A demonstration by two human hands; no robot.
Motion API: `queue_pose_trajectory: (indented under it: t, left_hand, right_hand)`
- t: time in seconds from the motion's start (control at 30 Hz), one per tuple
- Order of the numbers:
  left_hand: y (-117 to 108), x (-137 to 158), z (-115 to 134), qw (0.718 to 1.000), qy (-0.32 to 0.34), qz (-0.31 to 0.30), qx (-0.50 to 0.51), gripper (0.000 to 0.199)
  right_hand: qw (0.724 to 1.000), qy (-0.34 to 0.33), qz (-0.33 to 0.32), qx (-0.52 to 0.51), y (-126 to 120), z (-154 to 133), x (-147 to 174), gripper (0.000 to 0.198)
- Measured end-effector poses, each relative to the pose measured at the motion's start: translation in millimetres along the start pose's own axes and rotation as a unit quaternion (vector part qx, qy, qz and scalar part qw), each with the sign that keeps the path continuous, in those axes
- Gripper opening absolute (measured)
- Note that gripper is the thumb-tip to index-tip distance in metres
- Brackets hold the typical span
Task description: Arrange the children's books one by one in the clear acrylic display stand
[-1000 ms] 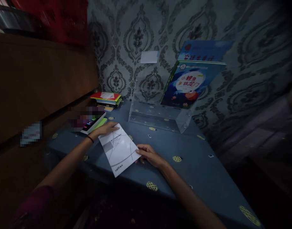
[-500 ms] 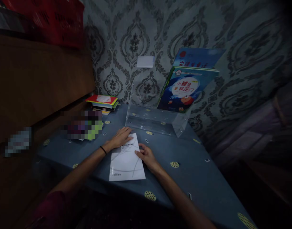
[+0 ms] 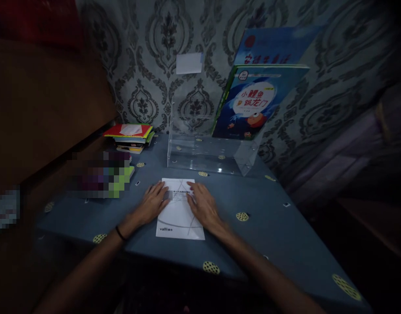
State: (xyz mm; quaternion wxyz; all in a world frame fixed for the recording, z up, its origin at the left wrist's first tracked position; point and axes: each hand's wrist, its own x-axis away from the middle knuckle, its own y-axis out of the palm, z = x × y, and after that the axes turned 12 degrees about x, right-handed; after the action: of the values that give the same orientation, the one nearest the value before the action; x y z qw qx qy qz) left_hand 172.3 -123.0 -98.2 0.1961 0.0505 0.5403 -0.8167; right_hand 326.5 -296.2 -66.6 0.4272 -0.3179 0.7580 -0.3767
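A thin white booklet point(image 3: 179, 216) lies flat and square on the blue table point(image 3: 272, 226), close to the front edge. My left hand point(image 3: 152, 204) rests palm down on its left side, fingers spread. My right hand point(image 3: 203, 206) lies flat on its right side in the same way. Neither hand grips anything. A black band circles my left wrist.
A clear acrylic stand point(image 3: 209, 150) sits behind the booklet and holds two blue picture books point(image 3: 252, 104) leaning on the patterned wall. A stack of colourful books point(image 3: 131, 137) and a green-edged book lie at the left, beside a brown wooden cabinet point(image 3: 39, 109).
The booklet has been turned from slanted to straight and slid toward the table's middle. Both hands have moved onto its top, lying flat. The camera has shifted right.
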Motion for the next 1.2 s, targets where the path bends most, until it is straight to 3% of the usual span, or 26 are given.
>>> queue_pose_trajectory:
  t: [0.13, 0.27, 0.37, 0.5, 0.63, 0.93, 1.2]
  left_hand:
    - [2.4, -1.7, 3.0, 1.0, 0.002, 0.001, -0.006, 0.042]
    - [2.9, -2.9, 2.0, 1.0, 0.004, -0.004, -0.007, 0.047]
    - [3.9, -3.2, -0.3, 1.0, 0.009, -0.01, -0.025, 0.044]
    - [1.7, -4.1, -1.4, 0.999, 0.019, -0.018, -0.047, 0.04]
    - [-7.7, -10.6, -7.2, 0.998, 0.033, -0.04, -0.039, 0.04]
    - [-26.0, -33.9, -29.8, 0.988, 0.053, -0.136, -0.046, 0.056]
    - [-42.6, 13.8, -14.5, 0.964, 0.105, -0.244, -0.023, 0.103]
  right_hand:
    - [0.982, -0.127, -0.121, -0.072, 17.6, -32.9, -30.2, 0.051]
    - [0.969, -0.126, -0.193, -0.089, 37.7, -35.0, -45.0, 0.065]
    - [0.977, -0.093, -0.18, -0.065, 41.1, -14.0, -41.1, 0.067]
    - [0.991, 0.0, -0.135, -0.02, 30.7, 23.3, -34.0, 0.06]
    - [0.994, 0.021, -0.1, -0.029, 22.3, 46.4, -33.5, 0.052]
    - [0.995, -0.013, -0.097, -0.026, 27.0, 53.2, -32.6, 0.047]
    - [0.996, -0.006, -0.088, -0.027, 29.4, 53.2, -30.0, 0.047]
